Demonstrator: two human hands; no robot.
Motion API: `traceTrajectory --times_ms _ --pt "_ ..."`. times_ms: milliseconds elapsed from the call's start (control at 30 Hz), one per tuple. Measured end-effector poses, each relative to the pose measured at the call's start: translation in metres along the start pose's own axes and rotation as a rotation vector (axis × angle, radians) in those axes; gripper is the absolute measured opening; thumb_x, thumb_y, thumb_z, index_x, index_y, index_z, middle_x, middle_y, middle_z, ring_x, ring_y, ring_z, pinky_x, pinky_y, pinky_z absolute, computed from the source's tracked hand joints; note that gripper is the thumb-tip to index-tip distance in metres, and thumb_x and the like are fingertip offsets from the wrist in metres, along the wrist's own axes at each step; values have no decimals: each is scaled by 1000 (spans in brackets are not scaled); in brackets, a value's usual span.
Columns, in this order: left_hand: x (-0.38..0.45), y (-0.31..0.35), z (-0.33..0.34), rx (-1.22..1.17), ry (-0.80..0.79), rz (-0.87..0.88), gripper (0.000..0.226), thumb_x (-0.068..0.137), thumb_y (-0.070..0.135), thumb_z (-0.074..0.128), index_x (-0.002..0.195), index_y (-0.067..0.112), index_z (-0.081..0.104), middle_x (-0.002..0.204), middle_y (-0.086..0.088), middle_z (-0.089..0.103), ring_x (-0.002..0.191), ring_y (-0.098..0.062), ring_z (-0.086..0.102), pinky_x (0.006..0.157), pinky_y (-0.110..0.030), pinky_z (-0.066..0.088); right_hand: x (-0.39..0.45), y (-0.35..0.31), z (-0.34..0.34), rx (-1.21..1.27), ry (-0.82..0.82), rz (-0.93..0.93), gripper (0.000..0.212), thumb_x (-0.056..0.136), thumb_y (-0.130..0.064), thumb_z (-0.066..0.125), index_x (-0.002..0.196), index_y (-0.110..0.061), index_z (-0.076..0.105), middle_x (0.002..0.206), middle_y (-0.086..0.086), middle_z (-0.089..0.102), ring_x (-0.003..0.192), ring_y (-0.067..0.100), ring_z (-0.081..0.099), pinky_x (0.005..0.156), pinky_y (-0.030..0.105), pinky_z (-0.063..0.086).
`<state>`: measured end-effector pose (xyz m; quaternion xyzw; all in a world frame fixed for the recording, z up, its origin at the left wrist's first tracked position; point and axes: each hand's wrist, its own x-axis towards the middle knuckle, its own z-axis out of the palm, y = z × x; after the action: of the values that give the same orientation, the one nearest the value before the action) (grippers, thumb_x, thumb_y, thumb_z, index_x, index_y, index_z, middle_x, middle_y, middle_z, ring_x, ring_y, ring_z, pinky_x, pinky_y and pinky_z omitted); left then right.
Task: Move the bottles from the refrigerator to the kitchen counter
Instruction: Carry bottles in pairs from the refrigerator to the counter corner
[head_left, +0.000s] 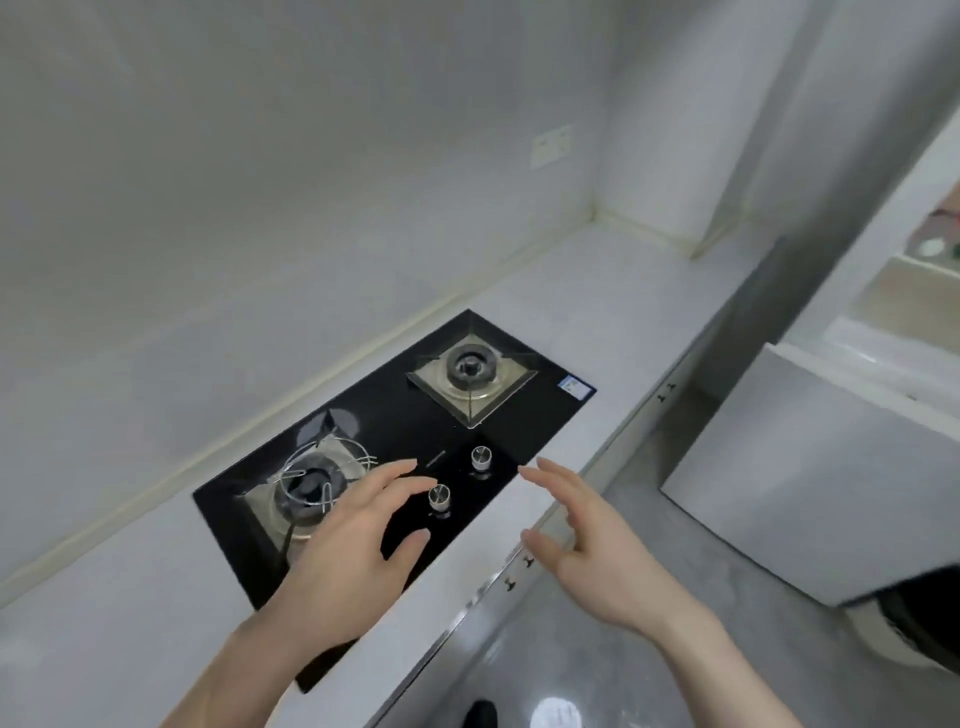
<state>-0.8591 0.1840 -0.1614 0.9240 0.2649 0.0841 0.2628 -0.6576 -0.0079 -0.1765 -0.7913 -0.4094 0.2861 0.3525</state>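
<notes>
Head view, tilted and soft: at the right edge the refrigerator (810, 467) stands open, cut off, its shelves a blur, so no bottle can be made out. Left hand (358, 540) and right hand (597, 545) hover spread and empty over the kitchen counter (597, 312), beside the black gas hob (395, 431).

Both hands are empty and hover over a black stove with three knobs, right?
Not quite: the head view shows two knobs, not three. The rest holds: the left hand and right hand are empty, over the black stove.
</notes>
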Motion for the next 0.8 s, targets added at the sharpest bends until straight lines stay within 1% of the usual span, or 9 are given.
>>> traceTrajectory --times_ms 100,167,233,300,433,533,600,667,800 --pt "48 17 1 -10 -44 111 46 98 43 60 141 51 45 151 40 25 135 10 32 110 -22 36 -2 8 -25 -21 101 36 59 99 -41 63 149 -56 36 161 -39 18 131 -7 49 115 24 39" --pt "80 27 4 -11 -87 204 47 98 42 61 141 51 45 151 40 25 131 10 34 105 -25 43 -3 14 -43 -49 180 76 60 98 -40 64 149 -54 38 162 -36 19 139 -3 44 116 26 39" --pt "108 40 8 -20 -121 281 47 97 42 61 141 51 45 151 40 25 133 11 32 106 -24 41 -9 19 -60 -60 254 117 60 98 -39 65 150 -53 38 163 -35 20 141 -1 44 116 27 39" --pt "133 57 15 -36 -164 356 47 97 43 60 142 51 45 152 39 24 134 13 30 107 -22 39 -19 25 -76 -51 344 139 60 97 -38 66 150 -52 39 162 -34 22 144 -6 37 119 29 37" --pt "174 104 37 -44 -247 528 47 98 40 60 142 47 47 153 37 26 138 9 29 99 -30 49 -48 39 -106 -58 503 221 60 98 -36 66 150 -48 41 163 -31 24 144 -15 28 122 30 33" --pt "196 145 59 -56 -302 648 46 98 37 61 141 47 47 153 35 27 139 10 28 105 -26 44 -71 53 -127 -61 608 306 60 99 -37 65 150 -51 39 162 -34 22 136 -23 30 119 25 35" --pt "207 170 75 -59 -336 709 45 98 36 61 140 47 48 152 34 28 140 11 26 110 -15 30 -83 65 -140 -68 668 333 60 99 -39 65 150 -54 37 162 -36 21 144 -17 26 121 30 33" --pt "217 192 87 -52 -358 753 45 98 36 61 139 48 48 151 34 30 139 10 28 108 -9 20 -90 75 -154 -68 711 347 61 99 -39 65 150 -56 37 162 -36 20 148 -12 24 122 34 33" --pt "240 244 116 -50 -371 823 44 98 38 60 139 48 47 151 36 29 135 10 30 105 -10 22 -102 104 -193 -58 789 364 61 98 -38 65 150 -56 37 162 -36 21 147 -10 27 120 34 36"
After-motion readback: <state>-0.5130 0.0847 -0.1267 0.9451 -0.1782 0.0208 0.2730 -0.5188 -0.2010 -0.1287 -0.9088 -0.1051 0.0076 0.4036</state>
